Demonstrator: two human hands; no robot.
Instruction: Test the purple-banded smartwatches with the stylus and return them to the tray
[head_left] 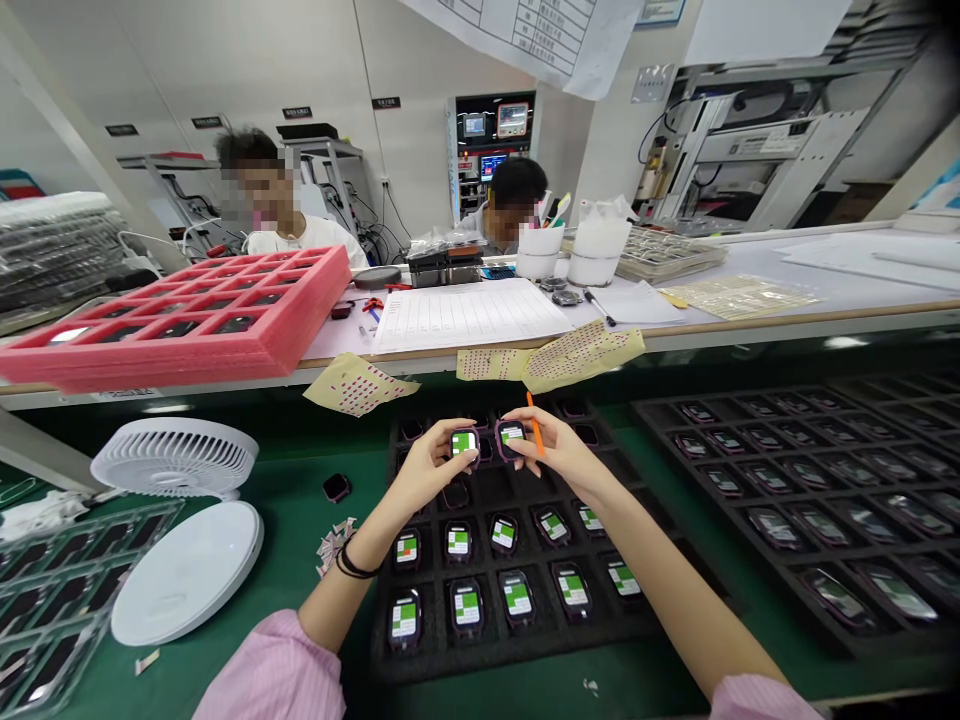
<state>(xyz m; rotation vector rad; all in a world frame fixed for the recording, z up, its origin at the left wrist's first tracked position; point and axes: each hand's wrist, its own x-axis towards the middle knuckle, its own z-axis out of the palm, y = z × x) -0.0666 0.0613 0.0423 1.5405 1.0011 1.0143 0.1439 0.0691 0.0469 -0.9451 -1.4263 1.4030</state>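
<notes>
My left hand (435, 462) grips a smartwatch body (464, 442) whose screen is lit green and white. Another lit smartwatch body (511, 436) is between the fingers of my right hand (546, 442), which also holds a thin orange stick (535, 424) upright. Both hands are close together above the far half of a black foam tray (420, 655). In its near rows sit several watch bodies with lit screens, such as this one (466, 606); those in the far rows look dark and are partly covered by my hands.
A dark watch body (337, 487) lies on the green mat (300, 540) at left, near paper scraps (334, 545) and a white fan (187, 570). Another black tray (750, 515) stands right. Above, a shelf carries a pink foam tray (300, 320) and papers (472, 312). Two people sit beyond.
</notes>
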